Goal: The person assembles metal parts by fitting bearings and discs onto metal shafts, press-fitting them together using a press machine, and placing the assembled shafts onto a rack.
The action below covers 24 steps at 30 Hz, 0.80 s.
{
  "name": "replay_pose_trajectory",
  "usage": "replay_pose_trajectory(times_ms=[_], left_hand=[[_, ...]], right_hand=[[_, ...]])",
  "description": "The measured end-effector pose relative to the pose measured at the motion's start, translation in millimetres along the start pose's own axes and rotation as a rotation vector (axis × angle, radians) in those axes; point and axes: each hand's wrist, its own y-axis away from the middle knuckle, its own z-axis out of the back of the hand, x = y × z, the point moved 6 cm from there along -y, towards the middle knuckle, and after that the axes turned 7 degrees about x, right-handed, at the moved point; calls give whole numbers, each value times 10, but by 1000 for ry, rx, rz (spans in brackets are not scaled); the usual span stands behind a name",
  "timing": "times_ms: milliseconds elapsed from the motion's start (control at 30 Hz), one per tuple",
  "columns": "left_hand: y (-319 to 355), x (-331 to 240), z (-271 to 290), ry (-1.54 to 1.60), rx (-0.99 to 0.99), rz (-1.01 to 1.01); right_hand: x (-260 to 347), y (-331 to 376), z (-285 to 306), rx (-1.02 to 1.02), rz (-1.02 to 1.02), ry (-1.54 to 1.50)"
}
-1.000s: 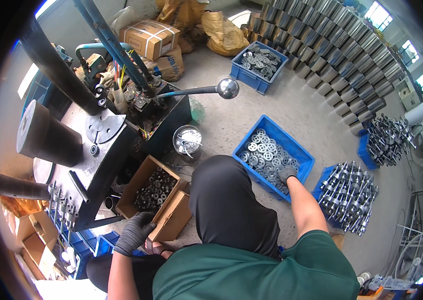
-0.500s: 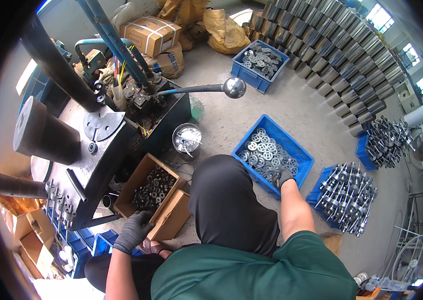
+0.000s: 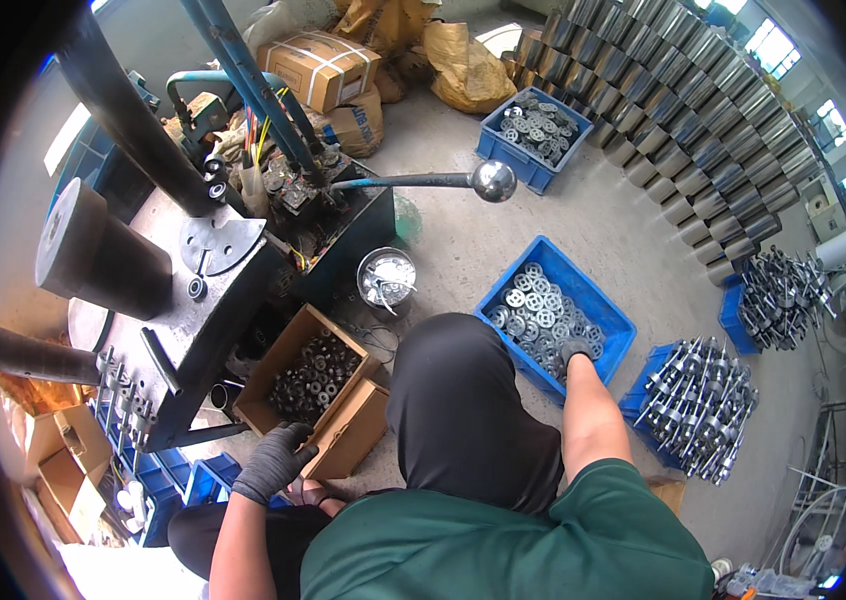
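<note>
The metal discs (image 3: 541,308) lie heaped in the blue bin (image 3: 615,325), on the floor right of your knee (image 3: 458,375). Your right hand (image 3: 575,348) is down among them at the bin's near end; its fingers are hidden, so I cannot tell whether they close on one. Well apart from it, your left hand (image 3: 275,464) rests by the carton (image 3: 348,440), fingers bent, grip unclear. Small parts (image 3: 318,380) fill the carton's bottom. Beyond stands a pail (image 3: 386,278).
</note>
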Motion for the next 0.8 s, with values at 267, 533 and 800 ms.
replay_pose_trajectory(times_ms=[267,533,800], left_hand=[[125,-23,93,-72,61,115],[446,189,162,-97,37,231],[411,231,152,-176,47,214]], right_hand=[[939,544,371,361,-264,-465],[1604,1487,962,265,-79,-401],[1373,1644,901,126,-119,-623]])
